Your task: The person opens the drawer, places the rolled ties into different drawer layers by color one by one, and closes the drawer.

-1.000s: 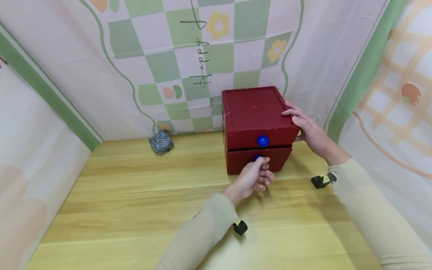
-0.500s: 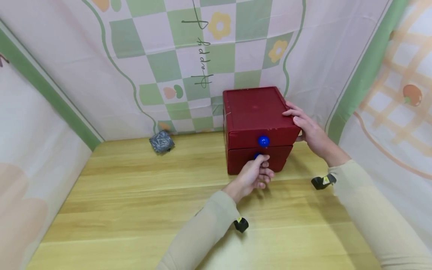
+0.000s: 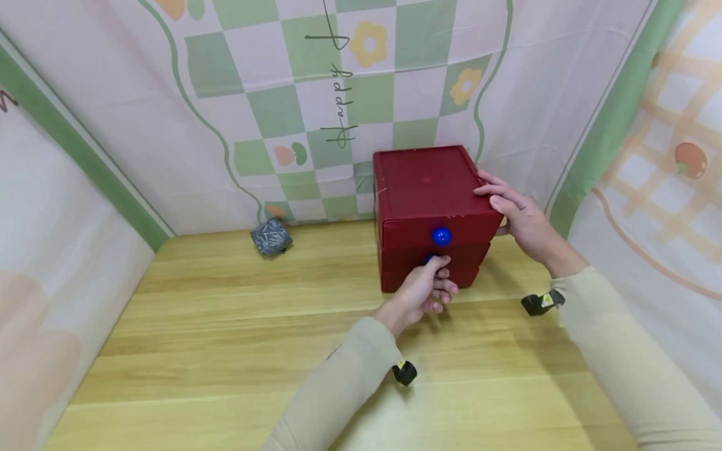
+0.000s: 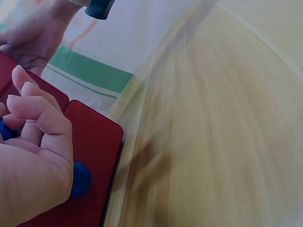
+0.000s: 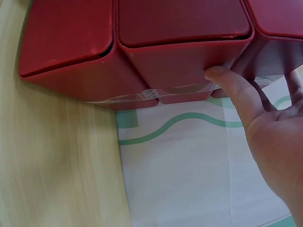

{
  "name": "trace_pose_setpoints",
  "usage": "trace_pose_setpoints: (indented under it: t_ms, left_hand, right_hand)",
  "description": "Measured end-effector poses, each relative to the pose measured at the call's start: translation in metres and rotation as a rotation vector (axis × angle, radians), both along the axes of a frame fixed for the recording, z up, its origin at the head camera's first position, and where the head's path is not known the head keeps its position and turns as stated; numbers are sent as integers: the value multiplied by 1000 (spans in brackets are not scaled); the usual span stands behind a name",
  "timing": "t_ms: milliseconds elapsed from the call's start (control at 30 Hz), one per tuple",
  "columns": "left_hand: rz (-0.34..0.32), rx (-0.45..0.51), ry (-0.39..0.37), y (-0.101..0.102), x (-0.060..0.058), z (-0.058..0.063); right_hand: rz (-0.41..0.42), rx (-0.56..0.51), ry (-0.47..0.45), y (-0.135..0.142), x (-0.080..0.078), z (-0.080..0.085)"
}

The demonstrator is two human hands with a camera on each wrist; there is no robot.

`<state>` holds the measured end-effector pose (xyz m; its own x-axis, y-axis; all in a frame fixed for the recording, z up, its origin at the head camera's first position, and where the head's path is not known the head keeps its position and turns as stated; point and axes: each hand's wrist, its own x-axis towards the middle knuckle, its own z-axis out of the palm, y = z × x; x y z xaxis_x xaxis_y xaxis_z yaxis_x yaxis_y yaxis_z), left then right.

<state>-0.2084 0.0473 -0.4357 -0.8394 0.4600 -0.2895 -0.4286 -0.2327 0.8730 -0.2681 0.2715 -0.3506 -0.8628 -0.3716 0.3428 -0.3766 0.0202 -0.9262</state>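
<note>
A dark red drawer cabinet (image 3: 425,181) with stacked drawers stands at the back right of the table. My left hand (image 3: 420,291) is at the middle drawer, its thumb and finger pinching the blue knob (image 3: 429,259), which is mostly hidden. The upper drawer's blue knob (image 3: 442,236) shows above it. In the left wrist view, a lower blue knob (image 4: 81,178) lies beside my palm. My right hand (image 3: 524,225) rests on the cabinet's top right edge with extended fingers. In the right wrist view, one digit of it presses the side wall (image 5: 175,64).
A small dark grey patterned packet (image 3: 271,237) lies at the back left of the wooden table (image 3: 225,351). Printed cloth (image 3: 369,100) hangs behind the cabinet and along both sides. A small black device (image 3: 404,373) hangs at each sleeve cuff.
The middle drawer has slid inward with my left hand at its knob, and the dark gap above it has closed. My right hand has stayed on the cabinet's edge.
</note>
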Motion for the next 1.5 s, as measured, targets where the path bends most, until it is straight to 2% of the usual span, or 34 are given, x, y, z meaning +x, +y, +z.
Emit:
trace_pose_setpoints:
  t_ms: [567, 667, 833, 967, 1067, 1267, 1500]
  left_hand:
    - [12, -8, 18, 1, 2, -1]
    - [24, -52, 45, 0, 3, -3]
    - [49, -175, 92, -4, 8, -10]
    - [12, -233, 83, -8, 11, -17]
    - [-14, -240, 79, -10, 13, -21]
    - [-56, -240, 31, -14, 15, -24]
    - [-144, -251, -31, -16, 13, -25]
  right_hand:
    - [3, -25, 19, 1, 0, 0]
    - [-1, -36, 22, 0, -1, -1]
    - [-9, -47, 22, -1, -1, -2]
    - [-18, -51, 18, -1, -1, -1]
    - [-26, -49, 21, -1, -2, -1]
    - [-26, -58, 18, -2, -2, -1]
    - [-28, -64, 8, -1, 0, 0]
